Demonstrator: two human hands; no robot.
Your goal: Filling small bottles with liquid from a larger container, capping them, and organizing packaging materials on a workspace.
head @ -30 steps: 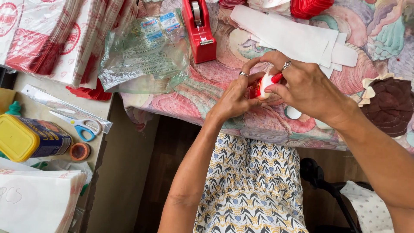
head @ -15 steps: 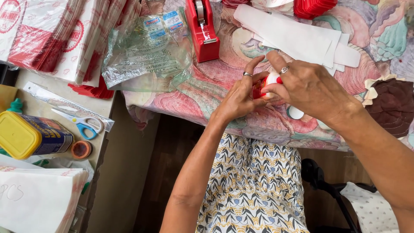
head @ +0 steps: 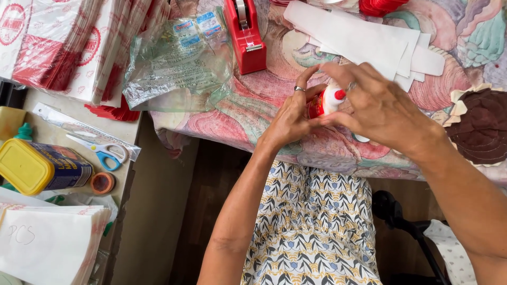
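Both hands close on a small red-and-white bottle (head: 325, 102).
Left hand (head: 289, 119) steadies the base; right hand (head: 377, 108) should keep its grip at the cap, above the tabletop (head: 253, 113).

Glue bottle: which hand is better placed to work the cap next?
Right, probably. The right hand has its fingertips at the white-and-red cap end of the glue bottle, while the left hand wraps the red body from below and steadies it. Both hands sit over the patterned tablecloth.
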